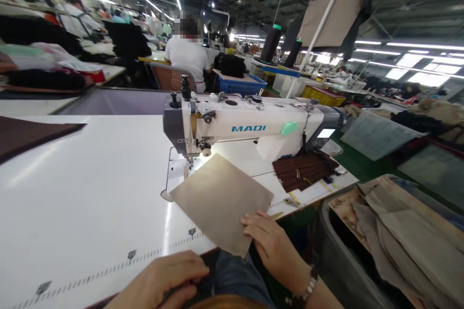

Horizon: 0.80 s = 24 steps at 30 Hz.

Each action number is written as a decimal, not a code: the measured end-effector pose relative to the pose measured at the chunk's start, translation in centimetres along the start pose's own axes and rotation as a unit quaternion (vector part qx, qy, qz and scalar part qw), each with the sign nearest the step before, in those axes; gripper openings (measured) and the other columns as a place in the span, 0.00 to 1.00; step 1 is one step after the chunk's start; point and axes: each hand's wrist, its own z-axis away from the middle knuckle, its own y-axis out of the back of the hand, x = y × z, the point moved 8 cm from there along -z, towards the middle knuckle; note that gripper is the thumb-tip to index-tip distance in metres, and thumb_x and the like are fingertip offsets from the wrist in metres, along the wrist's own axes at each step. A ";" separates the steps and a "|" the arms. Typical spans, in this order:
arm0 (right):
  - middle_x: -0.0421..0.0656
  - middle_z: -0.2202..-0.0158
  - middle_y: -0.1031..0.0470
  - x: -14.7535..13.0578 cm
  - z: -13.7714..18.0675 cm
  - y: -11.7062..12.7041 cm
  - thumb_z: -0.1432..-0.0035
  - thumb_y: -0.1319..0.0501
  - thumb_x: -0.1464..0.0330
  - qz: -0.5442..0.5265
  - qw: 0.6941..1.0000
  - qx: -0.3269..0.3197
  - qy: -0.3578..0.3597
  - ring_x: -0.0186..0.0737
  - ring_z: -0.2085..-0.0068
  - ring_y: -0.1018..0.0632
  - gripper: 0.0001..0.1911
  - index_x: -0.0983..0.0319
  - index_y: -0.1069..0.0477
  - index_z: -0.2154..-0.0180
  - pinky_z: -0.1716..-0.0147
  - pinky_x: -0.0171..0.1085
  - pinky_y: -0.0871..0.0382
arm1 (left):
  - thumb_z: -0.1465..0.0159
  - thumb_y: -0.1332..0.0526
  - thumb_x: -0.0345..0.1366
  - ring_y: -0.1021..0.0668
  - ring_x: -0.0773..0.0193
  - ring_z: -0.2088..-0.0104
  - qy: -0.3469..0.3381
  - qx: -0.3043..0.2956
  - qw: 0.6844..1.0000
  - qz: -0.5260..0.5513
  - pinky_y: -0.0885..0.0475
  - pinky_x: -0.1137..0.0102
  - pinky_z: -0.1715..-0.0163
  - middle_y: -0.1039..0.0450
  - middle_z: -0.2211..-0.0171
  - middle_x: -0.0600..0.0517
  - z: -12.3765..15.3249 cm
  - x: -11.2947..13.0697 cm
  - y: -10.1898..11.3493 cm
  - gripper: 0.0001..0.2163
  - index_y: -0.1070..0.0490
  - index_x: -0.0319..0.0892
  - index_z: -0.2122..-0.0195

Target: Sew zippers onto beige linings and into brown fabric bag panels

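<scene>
A beige square fabric piece lies turned on its corner at the sewing machine, its far corner close to the needle area. My right hand grips its right edge near the front, fingers on top and thumb hidden. The fabric's near corner hangs past the table edge. At the front edge of the white table, left of the fabric, is my left hand. Its fingers are loosely bent, with a gap to the thumb, and no item shows in it.
Brown fabric lies right of the machine. A grey bin beside me carries beige fabric pieces on a board. Dark cloth covers the table's far left. Ahead, a person in white sits near a blue crate.
</scene>
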 end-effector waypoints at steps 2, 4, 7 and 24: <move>0.46 0.53 0.26 0.6 0.1 0.3 0.43 0.53 0.81 -0.029 1.000 -0.006 -0.007 0.38 0.48 0.27 0.17 0.63 0.30 0.60 0.42 0.48 0.39 | 0.32 0.52 0.36 0.24 0.63 0.54 0.006 0.070 0.997 -0.034 0.28 0.71 0.53 0.27 0.51 0.52 -0.8 0.3 2.2 0.15 0.32 0.54 0.48; 0.46 0.53 0.26 1.8 0.1 0.6 0.43 0.53 0.80 -0.061 0.998 -0.013 -0.022 0.37 0.48 0.27 0.16 0.63 0.30 0.60 0.41 0.50 0.42 | 0.33 0.49 0.35 0.26 0.60 0.51 -0.016 0.133 0.986 -0.099 0.29 0.66 0.49 0.29 0.49 0.50 -2.0 0.8 4.0 0.14 0.32 0.49 0.48; 0.46 0.53 0.26 4.3 -0.2 1.2 0.44 0.53 0.79 -0.102 0.993 -0.016 -0.049 0.36 0.49 0.26 0.16 0.62 0.30 0.62 0.39 0.52 0.46 | 0.35 0.46 0.35 0.25 0.56 0.53 -0.026 0.113 0.982 -0.150 0.28 0.61 0.51 0.27 0.53 0.48 -4.4 0.3 4.0 0.12 0.28 0.45 0.53; 0.42 0.65 0.23 1.0 -2.8 2.3 0.41 0.43 0.73 -0.024 0.987 -0.071 -0.143 0.38 0.62 0.24 0.08 0.63 0.24 0.66 0.58 0.35 0.32 | 0.35 0.48 0.31 0.24 0.63 0.67 0.055 0.067 0.989 -0.123 0.30 0.70 0.64 0.26 0.68 0.50 -8.1 -1.4 4.6 0.10 0.29 0.40 0.70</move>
